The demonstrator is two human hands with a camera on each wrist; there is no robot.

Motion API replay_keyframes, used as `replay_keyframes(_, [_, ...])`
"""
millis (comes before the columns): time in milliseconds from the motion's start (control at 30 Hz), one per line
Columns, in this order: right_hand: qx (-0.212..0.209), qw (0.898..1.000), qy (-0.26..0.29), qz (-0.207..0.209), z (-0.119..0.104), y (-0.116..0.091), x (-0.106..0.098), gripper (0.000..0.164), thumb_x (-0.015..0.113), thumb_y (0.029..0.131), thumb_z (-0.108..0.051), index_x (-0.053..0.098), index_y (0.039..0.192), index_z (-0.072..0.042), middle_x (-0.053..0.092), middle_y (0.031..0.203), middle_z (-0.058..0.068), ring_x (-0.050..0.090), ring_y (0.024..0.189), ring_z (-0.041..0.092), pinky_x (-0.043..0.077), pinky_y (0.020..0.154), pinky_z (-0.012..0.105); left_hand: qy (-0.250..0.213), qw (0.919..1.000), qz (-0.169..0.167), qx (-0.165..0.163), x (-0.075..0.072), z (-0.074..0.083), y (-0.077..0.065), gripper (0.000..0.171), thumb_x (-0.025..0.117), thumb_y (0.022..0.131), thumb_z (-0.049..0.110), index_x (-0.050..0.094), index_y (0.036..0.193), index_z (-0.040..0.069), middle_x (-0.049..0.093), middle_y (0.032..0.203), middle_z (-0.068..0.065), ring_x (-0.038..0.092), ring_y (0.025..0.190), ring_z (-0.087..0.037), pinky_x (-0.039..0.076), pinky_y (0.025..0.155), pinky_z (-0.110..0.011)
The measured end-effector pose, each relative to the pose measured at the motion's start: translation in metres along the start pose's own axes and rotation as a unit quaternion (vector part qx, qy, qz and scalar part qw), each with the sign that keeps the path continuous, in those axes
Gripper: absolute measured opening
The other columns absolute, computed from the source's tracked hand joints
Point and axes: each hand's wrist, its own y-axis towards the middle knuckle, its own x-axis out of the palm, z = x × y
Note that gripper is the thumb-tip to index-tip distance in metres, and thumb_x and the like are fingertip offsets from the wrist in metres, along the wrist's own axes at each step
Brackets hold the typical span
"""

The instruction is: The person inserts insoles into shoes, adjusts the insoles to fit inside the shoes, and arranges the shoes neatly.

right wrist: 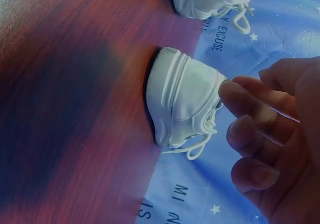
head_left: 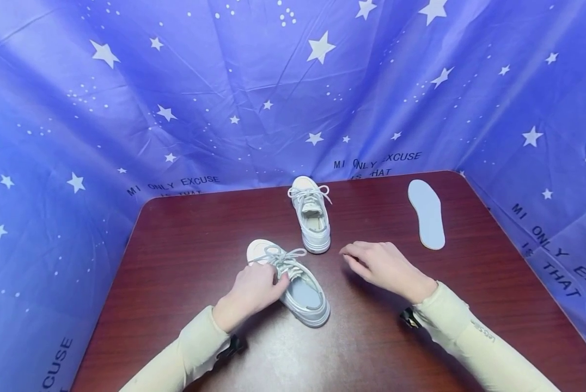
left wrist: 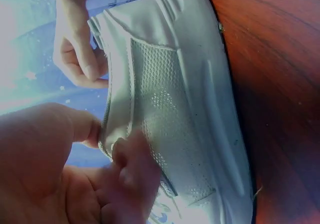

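1. Gripping the near shoe (head_left: 295, 269) at lower centre: left hand (head_left: 252, 289).
2. Right hand (head_left: 385, 269), right of centre, holds nothing, fingers loosely bent, near the far shoe (head_left: 311, 209).
3. Insole (head_left: 427, 215) lies upper right on the counter (head_left: 371, 343).
4. Curtain (head_left: 268, 65) repeats "MI ONLY EXCUSE IS THAT"; lettering on the right sleeve (head_left: 457, 316) is too small to read.

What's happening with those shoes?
Someone's left grip is holding the nearer white lace-up sneaker by its side. Their right grip is empty, just to the right of the shoes. The farther white lace-up sneaker stands untouched near the back of the table, and a loose insole lies flat off to the right.
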Motion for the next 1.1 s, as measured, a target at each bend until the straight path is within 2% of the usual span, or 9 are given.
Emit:
replay_keyframes(100, [0.000,1.000,-0.001,-0.002,0.002,0.001,0.000,0.010,0.069,0.095,-0.016,0.076,0.102,-0.014,0.067,0.085,-0.008,0.064,0.066,0.012,0.054,0.056,0.037,-0.018,0.9998,0.008,0.002,-0.003,0.001,0.002,0.039,0.060,0.087,0.022,0.037,0.055,0.019,0.032,0.055,0.008,0.039,0.048,-0.015,0.037,0.043,-0.035])
replay_keyframes(200, [0.006,1.000,0.000,-0.009,0.003,0.000,0.001,0.010,0.069,0.095,-0.016,0.075,0.103,-0.014,0.068,0.086,-0.009,0.063,0.066,0.012,0.053,0.057,0.036,-0.033,0.9992,0.018,0.011,-0.005,0.002,0.004,0.035,0.060,0.084,0.017,0.038,0.056,0.018,0.032,0.056,0.007,0.037,0.048,-0.016,0.037,0.044,-0.034])
replay_keyframes(467, [0.020,1.000,-0.004,-0.011,0.006,-0.004,-0.001,0.012,0.070,0.095,-0.016,0.076,0.105,-0.015,0.070,0.091,-0.009,0.065,0.069,0.011,0.054,0.059,0.036,-0.063,0.9951,0.076,0.009,-0.009,-0.006,0.013,0.031,0.057,0.092,0.012,0.044,0.063,0.014,0.033,0.057,0.006,0.042,0.051,-0.020,0.040,0.046,-0.035])
replay_keyframes(767, [0.034,0.999,-0.002,-0.023,0.009,-0.010,0.000,0.011,0.071,0.095,-0.017,0.076,0.105,-0.015,0.070,0.091,-0.011,0.065,0.071,0.009,0.055,0.060,0.034,-0.055,0.9912,0.119,0.020,-0.018,-0.020,0.028,0.033,0.059,0.094,0.011,0.044,0.065,0.014,0.033,0.057,0.006,0.044,0.051,-0.022,0.045,0.049,-0.040])
replay_keyframes(900, [0.041,0.999,0.000,-0.028,0.009,-0.013,0.001,0.011,0.071,0.095,-0.016,0.075,0.105,-0.016,0.070,0.092,-0.011,0.063,0.071,0.008,0.054,0.059,0.034,-0.057,0.9914,0.117,0.017,-0.025,-0.031,0.043,0.031,0.059,0.096,0.012,0.049,0.066,0.014,0.043,0.056,0.005,0.050,0.052,-0.021,0.047,0.051,-0.040])
replay_keyframes(1100, [0.040,0.999,0.003,-0.026,0.009,-0.016,0.006,0.011,0.072,0.094,-0.017,0.075,0.105,-0.016,0.069,0.091,-0.012,0.063,0.071,0.006,0.055,0.060,0.033,-0.083,0.9932,0.082,-0.007,-0.038,-0.056,0.072,0.026,0.055,0.100,0.013,0.059,0.074,0.012,0.062,0.060,0.004,0.060,0.056,-0.016,0.050,0.056,-0.034])
